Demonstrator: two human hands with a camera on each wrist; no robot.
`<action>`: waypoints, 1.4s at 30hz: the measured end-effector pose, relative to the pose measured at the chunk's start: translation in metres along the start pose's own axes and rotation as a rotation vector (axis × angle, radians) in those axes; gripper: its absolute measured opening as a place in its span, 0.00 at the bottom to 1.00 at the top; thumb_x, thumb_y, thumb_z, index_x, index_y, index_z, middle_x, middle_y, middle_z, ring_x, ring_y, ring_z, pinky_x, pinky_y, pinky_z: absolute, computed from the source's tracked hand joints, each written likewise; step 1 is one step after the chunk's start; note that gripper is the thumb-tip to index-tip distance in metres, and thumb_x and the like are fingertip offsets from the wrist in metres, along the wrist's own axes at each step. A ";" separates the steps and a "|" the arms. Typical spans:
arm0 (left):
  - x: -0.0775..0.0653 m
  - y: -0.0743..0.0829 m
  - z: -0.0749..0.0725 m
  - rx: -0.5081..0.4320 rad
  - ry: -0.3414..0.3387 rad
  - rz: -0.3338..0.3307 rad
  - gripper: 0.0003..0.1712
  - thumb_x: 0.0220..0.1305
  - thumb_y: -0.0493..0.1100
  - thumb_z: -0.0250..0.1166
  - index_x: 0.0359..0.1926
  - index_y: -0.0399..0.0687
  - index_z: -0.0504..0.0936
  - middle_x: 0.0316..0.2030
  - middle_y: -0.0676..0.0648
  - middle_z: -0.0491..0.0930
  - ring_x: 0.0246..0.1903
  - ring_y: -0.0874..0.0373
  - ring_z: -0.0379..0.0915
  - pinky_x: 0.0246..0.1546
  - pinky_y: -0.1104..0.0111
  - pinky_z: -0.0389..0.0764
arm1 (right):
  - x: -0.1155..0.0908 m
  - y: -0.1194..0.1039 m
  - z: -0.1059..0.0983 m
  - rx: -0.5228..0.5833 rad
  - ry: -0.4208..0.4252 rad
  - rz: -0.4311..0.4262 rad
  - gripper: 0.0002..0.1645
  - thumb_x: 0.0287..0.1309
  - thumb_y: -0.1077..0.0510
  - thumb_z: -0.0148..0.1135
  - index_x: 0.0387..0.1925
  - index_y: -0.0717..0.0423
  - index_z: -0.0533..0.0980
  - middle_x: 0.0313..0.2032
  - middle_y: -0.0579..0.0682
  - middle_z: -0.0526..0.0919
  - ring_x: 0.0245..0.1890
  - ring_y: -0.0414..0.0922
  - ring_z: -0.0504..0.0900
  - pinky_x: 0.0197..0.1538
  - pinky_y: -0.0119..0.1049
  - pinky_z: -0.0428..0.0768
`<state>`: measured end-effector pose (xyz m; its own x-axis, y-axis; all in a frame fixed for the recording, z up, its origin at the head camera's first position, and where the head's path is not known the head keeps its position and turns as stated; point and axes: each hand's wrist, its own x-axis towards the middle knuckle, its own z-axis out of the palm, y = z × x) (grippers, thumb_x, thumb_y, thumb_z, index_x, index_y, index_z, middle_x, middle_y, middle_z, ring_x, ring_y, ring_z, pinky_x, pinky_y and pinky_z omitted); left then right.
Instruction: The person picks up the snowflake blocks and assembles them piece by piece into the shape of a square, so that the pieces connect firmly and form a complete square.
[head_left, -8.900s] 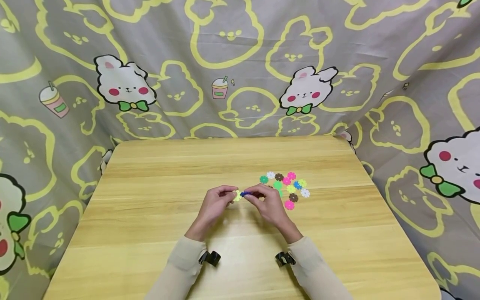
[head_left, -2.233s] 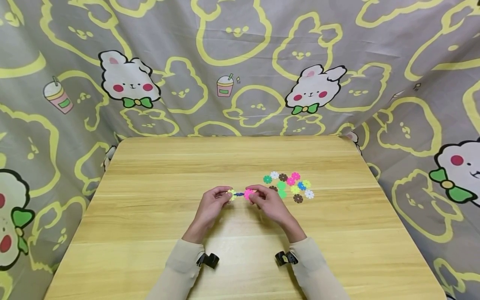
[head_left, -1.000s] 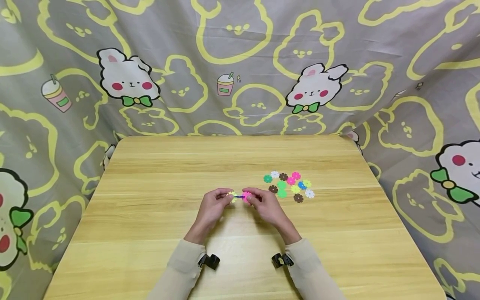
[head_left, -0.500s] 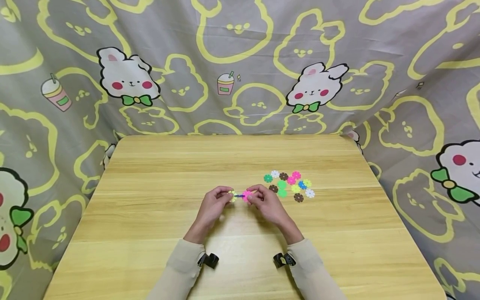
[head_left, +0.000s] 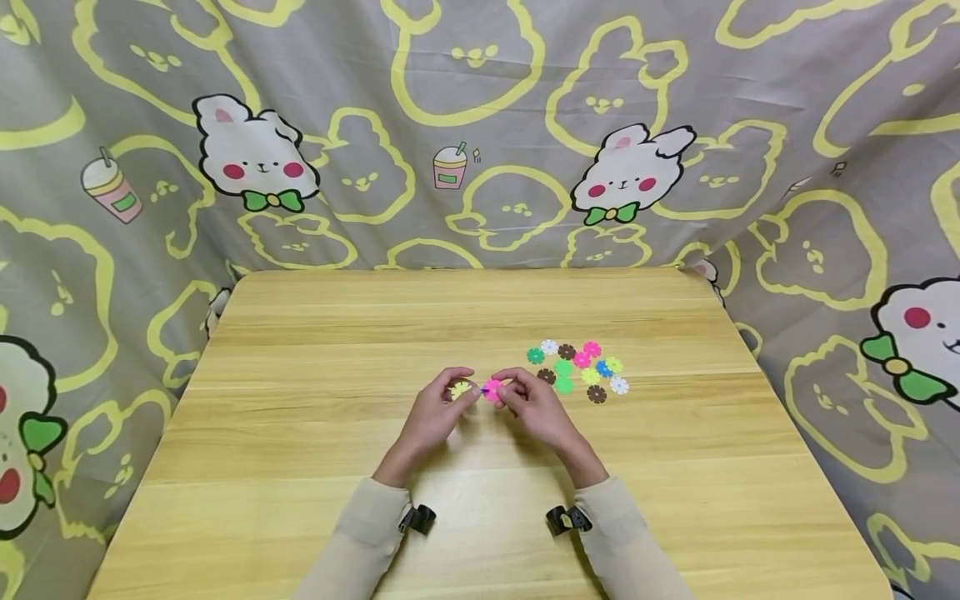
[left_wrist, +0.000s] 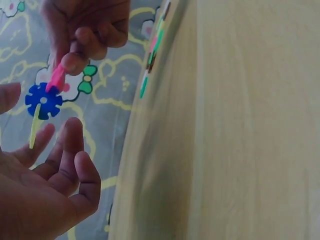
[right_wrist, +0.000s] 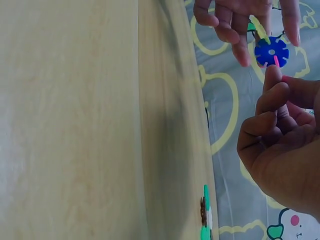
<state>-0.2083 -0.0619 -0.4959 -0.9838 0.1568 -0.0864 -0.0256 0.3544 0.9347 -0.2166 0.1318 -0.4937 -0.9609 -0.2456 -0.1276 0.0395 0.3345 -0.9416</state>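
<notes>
Three slotted, flower-shaped plastic discs are joined in a chain: a yellow disc (head_left: 458, 389), a dark blue disc (left_wrist: 35, 95) in the middle and a pink disc (head_left: 492, 389). The blue one stands at right angles to its neighbours, their edges in its slots. My right hand (head_left: 536, 404) pinches the pink disc between thumb and forefinger, the other fingers curled. Around the yellow end my left hand (head_left: 435, 408) is spread, thumb and fingers apart and not gripping it. In the left wrist view, the chain hangs above the table from the right hand (left_wrist: 92, 30).
Several loose discs lie flat at the right of the wooden table (head_left: 300, 467), among them a green disc (head_left: 535, 356), a brown disc (head_left: 596, 394) and a white disc (head_left: 618, 385). A patterned curtain (head_left: 390, 192) encloses the back and sides.
Earlier a pink disc was picked from the table and joined to the blue one. Within the last half second my left fingers have let go of the yellow disc and spread.
</notes>
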 end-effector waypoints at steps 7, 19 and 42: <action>0.001 -0.004 0.006 0.069 -0.015 0.077 0.24 0.63 0.55 0.64 0.58 0.57 0.75 0.46 0.50 0.80 0.23 0.60 0.71 0.24 0.70 0.74 | 0.000 -0.003 0.003 0.031 -0.027 -0.008 0.14 0.68 0.61 0.54 0.53 0.50 0.76 0.36 0.64 0.83 0.30 0.58 0.74 0.28 0.29 0.71; 0.002 -0.005 0.008 0.066 0.037 0.120 0.15 0.65 0.51 0.63 0.52 0.59 0.79 0.48 0.53 0.81 0.53 0.55 0.74 0.57 0.55 0.73 | -0.002 -0.011 0.004 0.040 -0.042 -0.003 0.18 0.67 0.61 0.55 0.57 0.56 0.73 0.37 0.65 0.83 0.28 0.53 0.74 0.27 0.26 0.68; 0.002 -0.005 0.002 0.045 0.036 0.088 0.15 0.67 0.51 0.62 0.52 0.58 0.79 0.46 0.54 0.80 0.50 0.56 0.74 0.55 0.56 0.75 | 0.001 0.017 -0.046 -0.145 0.177 0.052 0.16 0.68 0.54 0.56 0.54 0.54 0.77 0.36 0.53 0.82 0.31 0.50 0.76 0.29 0.31 0.75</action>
<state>-0.2098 -0.0611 -0.5019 -0.9877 0.1558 0.0089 0.0685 0.3815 0.9218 -0.2299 0.1793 -0.4950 -0.9921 -0.0657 -0.1066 0.0631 0.4732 -0.8787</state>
